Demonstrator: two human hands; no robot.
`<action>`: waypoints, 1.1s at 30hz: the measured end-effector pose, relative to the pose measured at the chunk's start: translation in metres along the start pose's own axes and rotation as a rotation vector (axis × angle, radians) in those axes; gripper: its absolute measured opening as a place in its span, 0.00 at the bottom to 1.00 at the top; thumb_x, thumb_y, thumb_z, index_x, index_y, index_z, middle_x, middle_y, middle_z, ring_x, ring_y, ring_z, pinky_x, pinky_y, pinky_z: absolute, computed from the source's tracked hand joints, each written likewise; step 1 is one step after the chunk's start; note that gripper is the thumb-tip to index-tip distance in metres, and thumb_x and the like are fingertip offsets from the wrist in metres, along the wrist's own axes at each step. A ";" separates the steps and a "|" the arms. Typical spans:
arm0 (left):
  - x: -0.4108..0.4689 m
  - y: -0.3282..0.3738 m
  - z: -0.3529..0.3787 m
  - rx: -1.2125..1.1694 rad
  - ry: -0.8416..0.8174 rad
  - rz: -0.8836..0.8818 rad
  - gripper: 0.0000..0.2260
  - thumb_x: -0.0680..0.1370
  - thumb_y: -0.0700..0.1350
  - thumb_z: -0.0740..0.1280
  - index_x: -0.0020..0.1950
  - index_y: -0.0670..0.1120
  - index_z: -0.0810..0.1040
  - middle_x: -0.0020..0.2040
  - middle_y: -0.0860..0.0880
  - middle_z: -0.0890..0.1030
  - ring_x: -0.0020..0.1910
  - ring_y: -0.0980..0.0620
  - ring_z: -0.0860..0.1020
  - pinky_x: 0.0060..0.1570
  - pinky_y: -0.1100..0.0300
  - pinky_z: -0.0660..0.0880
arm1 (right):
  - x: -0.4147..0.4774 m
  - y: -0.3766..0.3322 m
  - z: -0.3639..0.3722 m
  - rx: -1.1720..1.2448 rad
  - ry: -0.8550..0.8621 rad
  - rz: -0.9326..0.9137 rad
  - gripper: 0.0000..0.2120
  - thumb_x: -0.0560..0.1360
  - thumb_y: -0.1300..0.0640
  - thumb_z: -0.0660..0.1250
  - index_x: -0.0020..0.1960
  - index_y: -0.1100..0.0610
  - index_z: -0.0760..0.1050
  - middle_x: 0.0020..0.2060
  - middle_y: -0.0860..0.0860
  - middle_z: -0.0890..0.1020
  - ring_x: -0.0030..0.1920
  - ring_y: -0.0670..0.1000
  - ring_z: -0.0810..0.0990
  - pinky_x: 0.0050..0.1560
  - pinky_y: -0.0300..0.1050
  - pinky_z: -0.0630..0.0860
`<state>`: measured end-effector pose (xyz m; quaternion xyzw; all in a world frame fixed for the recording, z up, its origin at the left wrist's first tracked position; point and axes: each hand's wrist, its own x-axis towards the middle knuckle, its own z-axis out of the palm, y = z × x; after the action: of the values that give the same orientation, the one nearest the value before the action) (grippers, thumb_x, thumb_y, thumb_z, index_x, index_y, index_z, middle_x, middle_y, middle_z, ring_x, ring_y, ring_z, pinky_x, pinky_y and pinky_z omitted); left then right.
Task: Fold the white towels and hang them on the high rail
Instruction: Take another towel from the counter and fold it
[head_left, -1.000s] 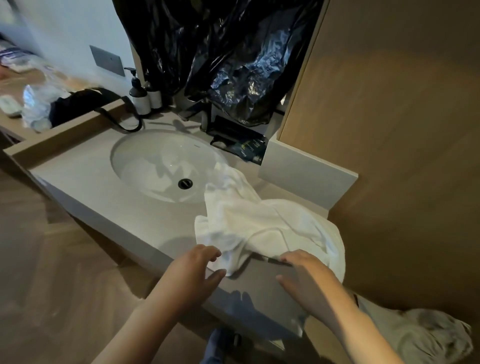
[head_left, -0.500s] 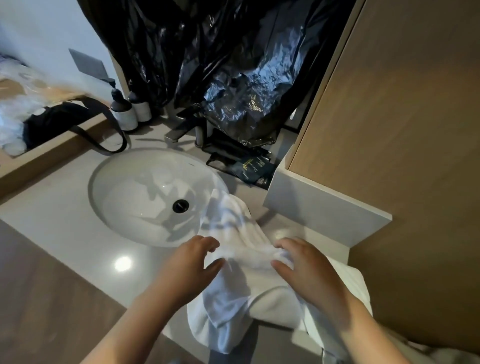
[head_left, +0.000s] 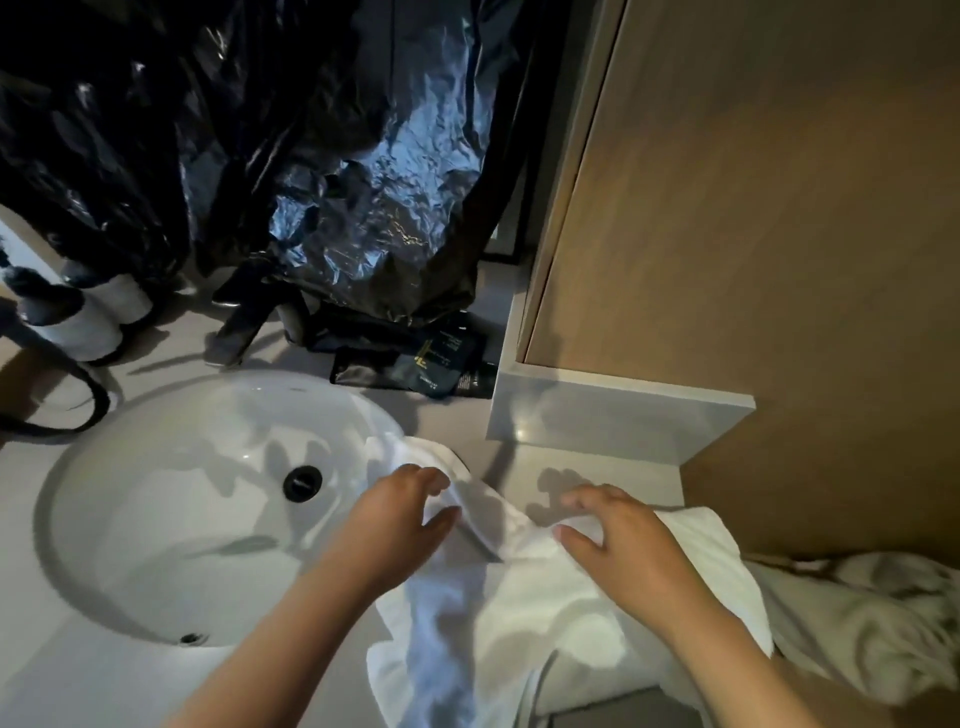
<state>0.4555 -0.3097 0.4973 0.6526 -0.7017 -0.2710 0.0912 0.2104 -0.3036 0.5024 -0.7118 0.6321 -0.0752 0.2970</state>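
A crumpled white towel (head_left: 524, 613) lies on the grey counter (head_left: 587, 467) to the right of the sink, and one corner hangs over the basin rim. My left hand (head_left: 395, 530) pinches the towel's upper left part between thumb and curled fingers. My right hand (head_left: 623, 545) pinches a fold near the towel's upper right edge in the same way. A second pale, rumpled cloth (head_left: 872, 618) lies at the lower right, partly under the towel. No rail is in view.
The white sink basin (head_left: 171, 519) with a dark drain (head_left: 302, 483) fills the left. Behind it stand a dark faucet (head_left: 244, 317), two pump bottles (head_left: 98, 317), dark packets (head_left: 431, 364) and a hanging black plastic bag (head_left: 322, 171). A wooden panel (head_left: 769, 234) rises on the right.
The view has closed in on the counter. Both hands moved from the towel's near edge up onto its far part and now pinch it, spread wider apart.
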 end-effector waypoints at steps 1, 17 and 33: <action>0.007 -0.004 0.000 0.011 -0.009 0.014 0.15 0.79 0.52 0.65 0.63 0.49 0.76 0.59 0.52 0.78 0.57 0.53 0.77 0.53 0.63 0.71 | -0.001 -0.001 0.002 0.005 0.014 0.017 0.17 0.78 0.49 0.67 0.66 0.48 0.75 0.66 0.44 0.76 0.64 0.44 0.74 0.59 0.30 0.64; 0.080 -0.060 0.016 0.138 -0.082 -0.027 0.23 0.80 0.59 0.59 0.71 0.49 0.68 0.70 0.48 0.67 0.66 0.45 0.68 0.67 0.54 0.63 | 0.015 -0.023 0.031 -0.043 0.029 0.161 0.16 0.79 0.48 0.65 0.64 0.51 0.76 0.59 0.48 0.80 0.59 0.49 0.77 0.63 0.44 0.71; 0.044 -0.038 -0.033 -0.224 -0.055 -0.052 0.07 0.70 0.54 0.75 0.43 0.54 0.80 0.36 0.55 0.74 0.34 0.59 0.72 0.31 0.67 0.63 | 0.011 -0.033 0.025 0.073 0.033 0.112 0.15 0.78 0.49 0.66 0.63 0.50 0.77 0.57 0.44 0.80 0.56 0.45 0.78 0.55 0.36 0.73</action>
<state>0.4981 -0.3608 0.4956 0.6486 -0.6522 -0.3678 0.1368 0.2531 -0.3047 0.4962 -0.6627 0.6725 -0.0929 0.3161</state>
